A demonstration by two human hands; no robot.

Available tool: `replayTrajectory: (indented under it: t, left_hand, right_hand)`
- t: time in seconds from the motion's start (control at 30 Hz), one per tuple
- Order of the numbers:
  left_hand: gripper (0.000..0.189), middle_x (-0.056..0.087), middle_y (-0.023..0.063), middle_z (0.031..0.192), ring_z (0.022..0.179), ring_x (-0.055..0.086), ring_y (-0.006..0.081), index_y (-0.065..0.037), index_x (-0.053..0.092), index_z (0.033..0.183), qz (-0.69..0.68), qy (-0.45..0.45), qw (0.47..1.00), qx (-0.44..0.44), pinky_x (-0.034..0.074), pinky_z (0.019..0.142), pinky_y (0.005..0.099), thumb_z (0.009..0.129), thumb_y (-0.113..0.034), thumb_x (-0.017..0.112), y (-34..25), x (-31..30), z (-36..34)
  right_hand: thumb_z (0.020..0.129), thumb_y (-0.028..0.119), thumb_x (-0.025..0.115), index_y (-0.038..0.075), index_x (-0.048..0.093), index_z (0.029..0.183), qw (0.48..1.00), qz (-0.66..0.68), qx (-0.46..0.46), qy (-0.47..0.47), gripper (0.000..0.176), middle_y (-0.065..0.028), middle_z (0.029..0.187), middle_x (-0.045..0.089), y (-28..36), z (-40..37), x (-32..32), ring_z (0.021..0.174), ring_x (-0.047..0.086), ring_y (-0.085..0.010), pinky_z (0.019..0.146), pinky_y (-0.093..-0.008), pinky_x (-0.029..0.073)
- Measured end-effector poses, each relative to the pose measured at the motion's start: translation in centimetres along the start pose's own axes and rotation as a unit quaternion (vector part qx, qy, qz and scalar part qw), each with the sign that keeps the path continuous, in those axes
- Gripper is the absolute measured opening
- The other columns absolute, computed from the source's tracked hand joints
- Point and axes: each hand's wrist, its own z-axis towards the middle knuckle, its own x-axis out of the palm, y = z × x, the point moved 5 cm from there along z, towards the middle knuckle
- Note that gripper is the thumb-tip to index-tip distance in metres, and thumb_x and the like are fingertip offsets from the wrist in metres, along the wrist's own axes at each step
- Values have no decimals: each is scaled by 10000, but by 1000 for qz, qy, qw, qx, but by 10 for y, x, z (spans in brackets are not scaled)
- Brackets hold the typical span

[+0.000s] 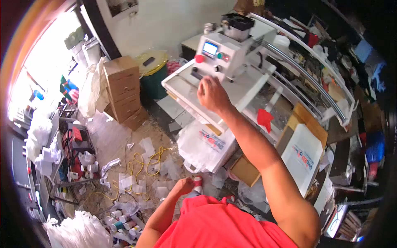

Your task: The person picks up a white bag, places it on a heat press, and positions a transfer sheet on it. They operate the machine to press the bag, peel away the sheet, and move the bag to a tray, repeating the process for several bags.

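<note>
My right hand (pixel 211 94) is closed over the front of a white press machine (pixel 244 93), at the lower end of a black handle (pixel 197 74). The fingers appear wrapped round that handle, though the hand itself covers part of the grip. Low in front of my body, my left hand (pixel 184 185) is curled shut; what it holds, if anything, is hidden. Above the right hand, the control box carries a lit screen (pixel 210 49), a red button (pixel 199 58) and a black knob (pixel 217 68). Below hangs a white printed bag (pixel 204 144).
A printed white sheet (pixel 302 153) lies on a board at right, under curved metal rails (pixel 304 76). A brown drawer cabinet (pixel 123 89) and a green drum (pixel 154 84) stand left of the machine. Yellow cord (pixel 142 163) and scraps litter the floor.
</note>
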Motion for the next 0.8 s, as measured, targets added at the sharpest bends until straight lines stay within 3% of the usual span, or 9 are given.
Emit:
replayTrajectory:
  t: [0.1, 0.13, 0.3, 0.47, 0.53, 0.6, 0.63, 0.73, 0.8]
  left_hand:
    - [336, 693, 214, 899, 913, 668, 384, -35, 684, 893, 20, -56, 993, -99, 518, 801, 451, 845, -359, 610, 69, -13, -41]
    - [336, 693, 214, 899, 913, 668, 384, -35, 684, 893, 18, -60, 993, -98, 518, 801, 451, 845, -359, 610, 80, -14, -52]
    - [339, 691, 215, 885, 928, 669, 376, -50, 712, 909, -48, -83, 983, -156, 523, 820, 446, 841, -369, 618, 140, 5, -89]
    - [401, 678, 209, 805, 779, 677, 345, -4, 653, 811, -80, -82, 989, -93, 519, 708, 429, 853, -403, 639, 38, -63, -83]
    - [302, 644, 181, 732, 687, 644, 324, 5, 612, 791, -157, -136, 978, 21, 503, 651, 417, 857, -282, 681, -30, -99, -68]
    - [176, 609, 141, 713, 642, 611, 301, -17, 590, 790, -144, -112, 949, 257, 483, 599, 411, 831, -134, 714, -173, -165, -93]
    - [137, 608, 102, 752, 682, 610, 275, -46, 593, 797, -169, -63, 901, 394, 481, 623, 386, 785, -31, 729, -239, -195, -117]
    - [136, 631, 52, 965, 862, 627, 239, -104, 663, 933, -87, 48, 733, 673, 494, 744, 355, 801, -130, 682, -367, -242, -189]
    - [65, 673, 48, 803, 764, 678, 204, -84, 654, 792, -82, 66, 620, 777, 516, 640, 306, 770, -69, 713, -415, -251, -218]
  right_hand:
    - [880, 228, 562, -5, 561, 992, 978, -124, 142, 94, 258, -222, 941, 644, -31, 34, 75, 870, 641, -388, 783, -484, 522]
    - [920, 296, 536, -5, 576, 1035, 944, -109, 238, 203, 324, -241, 959, 673, -36, 37, 77, 879, 679, -388, 781, -481, 544]
    - [930, 337, 538, 7, 585, 1036, 945, -129, 223, 200, 350, -231, 919, 688, -42, 28, 73, 862, 688, -386, 766, -484, 552]
    - [931, 336, 526, 22, 584, 1036, 930, -165, 257, 206, 337, -229, 936, 686, -30, 7, 32, 891, 681, -391, 782, -500, 544]
    - [919, 342, 524, 22, 589, 1007, 926, -164, 273, 201, 338, -227, 926, 687, -31, -10, 12, 885, 683, -378, 776, -499, 545]
    - [911, 346, 531, 23, 592, 1003, 922, -173, 289, 192, 341, -231, 922, 686, -30, -32, -19, 882, 683, -374, 777, -496, 544]
    - [903, 349, 538, 24, 594, 1000, 921, -178, 293, 186, 344, -234, 917, 685, -27, -42, -33, 880, 682, -370, 778, -493, 544]
    - [892, 419, 571, 37, 611, 970, 902, -189, 339, 188, 392, -212, 891, 692, -26, -78, -77, 861, 682, -373, 767, -481, 543]
    - [894, 450, 577, 35, 618, 964, 895, -201, 355, 183, 423, -204, 887, 695, -29, -102, -109, 859, 683, -371, 767, -478, 542]
